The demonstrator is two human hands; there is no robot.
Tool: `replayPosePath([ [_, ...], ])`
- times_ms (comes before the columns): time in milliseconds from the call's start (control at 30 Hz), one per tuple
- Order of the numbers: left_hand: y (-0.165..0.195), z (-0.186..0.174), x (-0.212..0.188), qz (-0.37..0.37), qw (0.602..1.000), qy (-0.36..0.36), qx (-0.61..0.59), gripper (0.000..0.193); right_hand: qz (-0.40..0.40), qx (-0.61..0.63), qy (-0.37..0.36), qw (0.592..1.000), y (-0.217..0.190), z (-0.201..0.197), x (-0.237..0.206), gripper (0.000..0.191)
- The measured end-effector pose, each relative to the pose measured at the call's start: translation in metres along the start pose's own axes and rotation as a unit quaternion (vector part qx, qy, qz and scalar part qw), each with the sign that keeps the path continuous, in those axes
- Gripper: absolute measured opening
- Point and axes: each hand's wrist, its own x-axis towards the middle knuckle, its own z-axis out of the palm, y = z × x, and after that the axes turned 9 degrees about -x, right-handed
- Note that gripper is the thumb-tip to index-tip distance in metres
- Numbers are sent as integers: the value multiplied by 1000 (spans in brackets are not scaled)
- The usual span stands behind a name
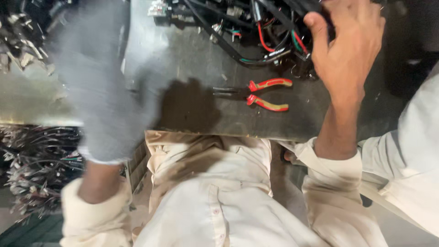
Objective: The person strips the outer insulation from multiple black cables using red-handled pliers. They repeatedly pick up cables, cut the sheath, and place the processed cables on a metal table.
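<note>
Head view: left hand (98, 91) in a grey glove, blurred — fingers seem spread, holding nothing visible, raised over the dark bench (192, 59). Right hand (350, 45), bare, reaches into the wire bundle (256, 27) at the far right; whether it grips a wire cannot be told. Red-handled pliers (256, 94) lie between the hands — untouched.

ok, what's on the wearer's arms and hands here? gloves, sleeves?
Left hand wears a grey knit glove with a pale cuff edge, blurred in this frame. Right hand is bare, no glove. Both arms are in long cream shirt sleeves with buttoned-style cuffs at the wrists, matching the stained cream shirt. No watch or rings visible.
</note>
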Motion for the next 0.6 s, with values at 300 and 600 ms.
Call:
replayPosePath([
  [300,90,14,0,-132,910,-161,-359,55,-14,-32,44,998,31,8,-34,13],
  [600,139,20,37,-72,896,-87,-429,63,276,500,112,813,-83,-69,-32,39],
])
